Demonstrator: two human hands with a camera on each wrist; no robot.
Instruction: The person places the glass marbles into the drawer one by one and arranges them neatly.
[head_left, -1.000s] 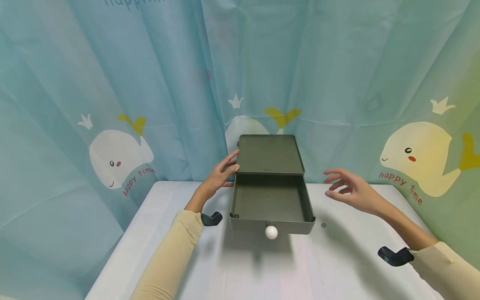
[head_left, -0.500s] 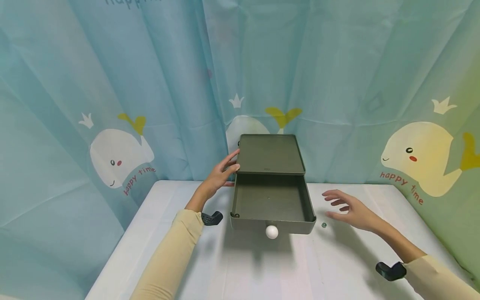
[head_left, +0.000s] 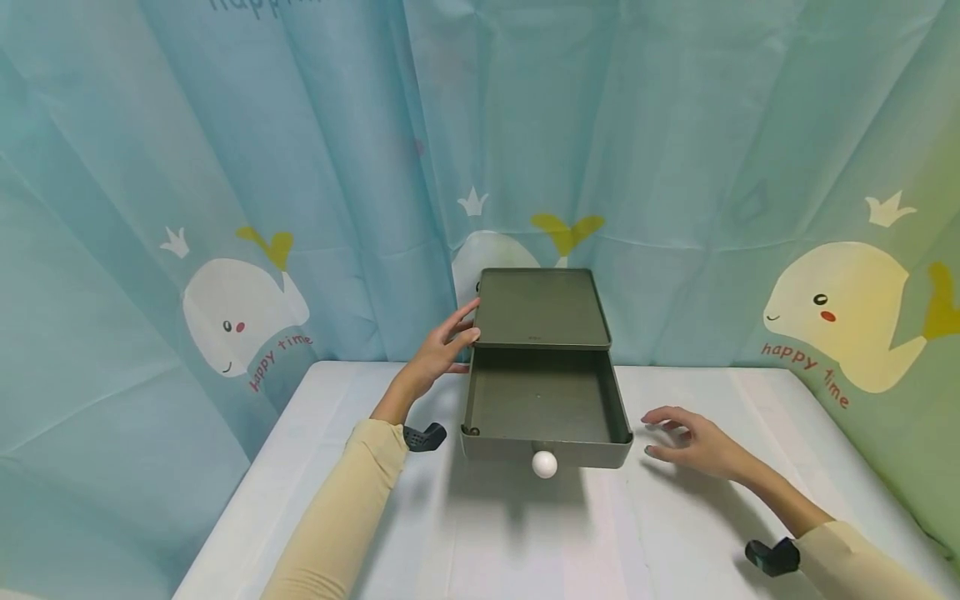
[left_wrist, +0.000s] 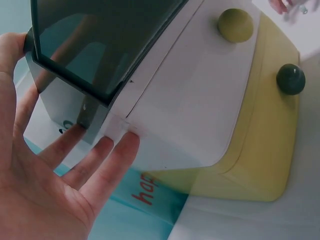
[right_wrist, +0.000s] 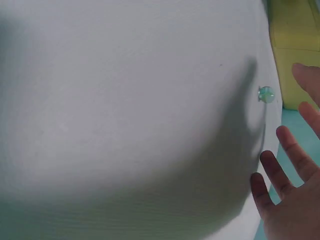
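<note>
A small drawer cabinet stands mid-table, its dark green top (head_left: 543,308) overhanging a pulled-out green drawer (head_left: 540,400) with a white knob (head_left: 544,464). The left wrist view also shows its white drawer (left_wrist: 200,90) with a yellow knob (left_wrist: 235,25) and its yellow drawer (left_wrist: 265,145) with a dark green knob (left_wrist: 291,79). My left hand (head_left: 431,358) rests spread against the cabinet's left side. Right of the drawer, my right hand (head_left: 693,443) reaches low over the table, fingers spread. A small clear-green glass ball (right_wrist: 266,94) lies near its thumb, almost hidden in the head view.
The white table (head_left: 375,533) has its back edge near a blue-green curtain (head_left: 360,167) printed with whales. The pulled-out drawer juts forward over the table. Black straps with cameras (head_left: 772,557) sit on both wrists.
My right hand has moved down and slightly left, its thumb now at the glass ball, which was in plain view before. The left hand and the cabinet have stayed put.
</note>
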